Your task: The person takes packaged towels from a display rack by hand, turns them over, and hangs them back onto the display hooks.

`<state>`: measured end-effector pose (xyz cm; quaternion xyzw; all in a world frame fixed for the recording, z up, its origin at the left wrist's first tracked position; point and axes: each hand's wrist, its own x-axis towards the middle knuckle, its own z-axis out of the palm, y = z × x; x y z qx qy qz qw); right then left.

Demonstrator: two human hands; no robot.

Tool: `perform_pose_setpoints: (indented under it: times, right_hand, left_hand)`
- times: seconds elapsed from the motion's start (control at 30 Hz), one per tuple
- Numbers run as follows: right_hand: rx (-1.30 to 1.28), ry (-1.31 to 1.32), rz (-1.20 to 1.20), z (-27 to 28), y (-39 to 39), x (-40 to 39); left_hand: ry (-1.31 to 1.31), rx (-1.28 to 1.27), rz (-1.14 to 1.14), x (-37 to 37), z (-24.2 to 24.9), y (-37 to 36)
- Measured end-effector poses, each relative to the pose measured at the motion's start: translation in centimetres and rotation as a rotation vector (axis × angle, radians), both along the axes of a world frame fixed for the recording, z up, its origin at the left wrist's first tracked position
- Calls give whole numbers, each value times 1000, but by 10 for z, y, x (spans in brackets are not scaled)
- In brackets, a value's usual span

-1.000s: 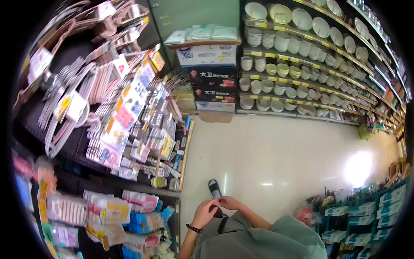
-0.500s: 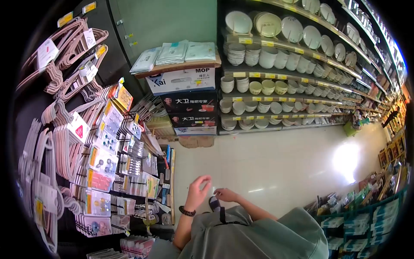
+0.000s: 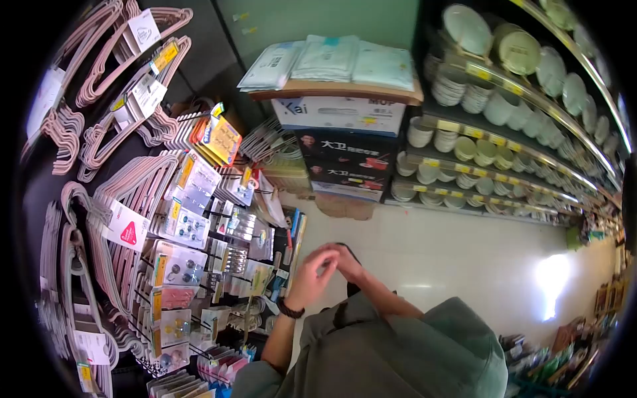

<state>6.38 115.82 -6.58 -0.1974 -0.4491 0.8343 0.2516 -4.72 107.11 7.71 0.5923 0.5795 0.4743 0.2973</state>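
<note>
My left hand (image 3: 312, 273), with a dark beaded bracelet (image 3: 290, 308) on its wrist, is raised in front of my body. Its fingers curl inward, leaving a small gap by the thumb. Pressed against its fingertips is my right hand (image 3: 348, 265), also with bent fingers. Whatever may lie between the fingertips is hidden or too small to name. Both hands are above the pale floor, close to a rack of small carded goods (image 3: 179, 265) on the left.
Bundles of pink hangers (image 3: 123, 232) hang at the left. Stacked mop boxes (image 3: 345, 156) carry flat packages (image 3: 325, 60) ahead. Shelves of bowls (image 3: 484, 152) and plates run along the right. Pale floor (image 3: 438, 265) stretches between the displays.
The view has turned left, so the racks and boxes sit further right. My hands, apart before with a small whitish thing near the right fingertips, now meet; that thing no longer shows.
</note>
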Motion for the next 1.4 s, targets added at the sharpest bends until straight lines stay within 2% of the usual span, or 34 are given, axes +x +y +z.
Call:
perform_pose_setpoints:
  times: [0.07,0.13,0.23,0.3,0.4,0.43,0.5,0.57,0.6,0.7,0.73,0.83,0.93,1.13,1.27,1.3,1.37,1.4]
  right_hand:
    - [-47,23,-10,2,43,-35]
    - [-163,23,-55,33,85,-68]
    - [-169,124,-39,72,157,-113]
    - [-148,168,-26,86,210,-144]
    - [-149,268,-3,106,289,-187]
    - [-139,272,20,113,313,-198]
    - [-128,282,69,126,356,-216]
    - [-136,296,137,139,389,-237]
    - [-122,302,185,145,402,-247]
    - [-171,276,219,147,425,-278]
    - [-176,292,236,149,431,-284]
    - [-196,326,310,149,447,-296]
    - [-170,320,347,151,454,-299]
    - [-356,262,261,148,444,-291]
    - [-508,261,149,153,417,-292]
    - [-585,255,69,138,411,-294]
    - [-420,268,94,177,394,-286]
    - [-348,249,122,164,393,-283]
  left_hand:
    - [102,-10,69,-34,14,44]
    - [191,49,138,-68,26,93]
    - [249,145,235,-113,50,170]
    - [369,217,280,-149,49,227]
    - [367,276,387,-192,60,314]
    - [337,349,409,-212,54,345]
    - [208,330,546,-245,49,398]
    - [357,351,714,-276,65,444]
    - [487,304,750,-297,69,460]
    - [912,114,1047,-333,59,499]
    - [826,18,987,-347,55,505]
    - [577,-41,946,-350,53,507]
    - [637,59,1020,-337,63,508]
    - [303,424,980,-319,76,491]
    - [475,645,1009,-283,101,460]
    - [470,665,1027,-274,103,446]
    - [498,701,1030,-258,117,416]
    - [540,728,1018,-252,118,399]
